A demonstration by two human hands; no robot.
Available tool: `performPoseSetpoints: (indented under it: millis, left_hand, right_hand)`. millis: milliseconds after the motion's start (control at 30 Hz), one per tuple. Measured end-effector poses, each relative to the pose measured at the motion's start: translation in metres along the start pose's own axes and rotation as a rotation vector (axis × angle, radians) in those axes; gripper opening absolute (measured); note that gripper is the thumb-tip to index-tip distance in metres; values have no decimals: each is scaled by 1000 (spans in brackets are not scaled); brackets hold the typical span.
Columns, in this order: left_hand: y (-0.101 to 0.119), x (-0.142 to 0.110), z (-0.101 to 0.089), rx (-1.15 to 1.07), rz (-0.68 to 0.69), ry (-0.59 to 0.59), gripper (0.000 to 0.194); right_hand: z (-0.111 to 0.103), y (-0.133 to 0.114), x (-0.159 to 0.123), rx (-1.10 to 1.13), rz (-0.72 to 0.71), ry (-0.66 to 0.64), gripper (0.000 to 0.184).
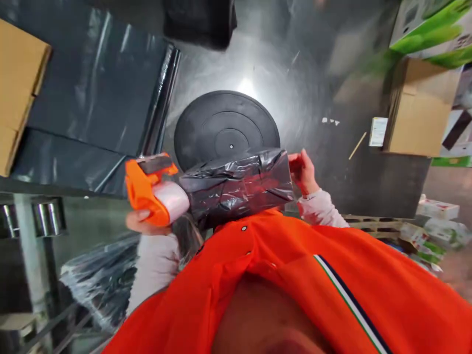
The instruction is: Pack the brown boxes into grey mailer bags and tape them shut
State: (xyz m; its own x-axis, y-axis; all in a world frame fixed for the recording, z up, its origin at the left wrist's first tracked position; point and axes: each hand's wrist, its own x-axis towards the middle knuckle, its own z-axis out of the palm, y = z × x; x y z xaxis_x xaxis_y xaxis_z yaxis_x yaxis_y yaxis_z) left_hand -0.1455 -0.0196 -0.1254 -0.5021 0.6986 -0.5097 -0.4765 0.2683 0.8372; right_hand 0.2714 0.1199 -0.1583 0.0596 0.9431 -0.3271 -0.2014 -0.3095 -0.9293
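At far left, a flat cardboard box [18, 93] lies on black plastic sheeting [84, 88]. The left hand [138, 221], in a pale sleeve, has its fingers curled firmly under an orange tape dispenser [145, 189], whose pale roll [171, 200] touches the left end of a black plastic-wrapped parcel [236, 189]. The parcel is held crosswise before the chest, its long axis running left to right and rising slightly rightward, above the near edge of a black round turntable [221, 123] on a steel desk [313, 73]. The right hand [303, 172], raised, grips the parcel's right end. At far right stands an upright cardboard box [418, 110], with a wooden pallet [376, 225] nearer.
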Motion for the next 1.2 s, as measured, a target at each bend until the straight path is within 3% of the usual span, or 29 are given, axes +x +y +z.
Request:
performPoseSetpoints:
  millis: [67,100,200,267,333,400,500,600,667,767,933,1000,1100,1200]
  left_hand:
    - [30,22,9,-12,194,-82,55]
    - [44,36,20,-10,234,-191,57]
    - [75,82,71,-17,172,-544,55]
    - [84,108,110,-36,86,-674,49]
    - [86,125,143,-42,12,-737,46]
    - [83,134,166,-40,-38,-760,44]
    - [77,134,183,-101,-39,-742,43]
    - [74,133,189,-127,-46,-731,46]
    - [73,137,193,-86,-95,-735,50]
    - [70,147,200,-17,-170,-751,58]
    - [56,163,213,21,-270,-814,45]
    - [51,171,218,58,-283,-856,50]
    - [48,191,217,255,-276,-976,71]
    - [49,219,196,483,-343,-1039,82]
  right_hand:
    - [5,-22,26,-78,-95,4,56]
    - [13,-33,43,-142,-153,-30,53]
    - [59,-64,97,-368,-306,-326,49]
    - [102,-76,125,-406,-328,-574,66]
    - [143,-82,146,-406,-339,-727,91]
    - [175,-80,159,-451,-405,-735,101]
    - [194,-72,172,-532,-528,-562,84]
    - [186,-64,174,-553,-554,-422,54]
    - [172,-60,172,-528,-526,-440,43]
    - [153,-55,164,-465,-466,-479,41]
    - [133,-44,159,-400,-427,-431,31]
    - [123,-41,163,-396,-426,-457,26]
    - [89,-34,170,-424,-432,-539,26]
    - [33,-21,157,-486,-360,-516,32]
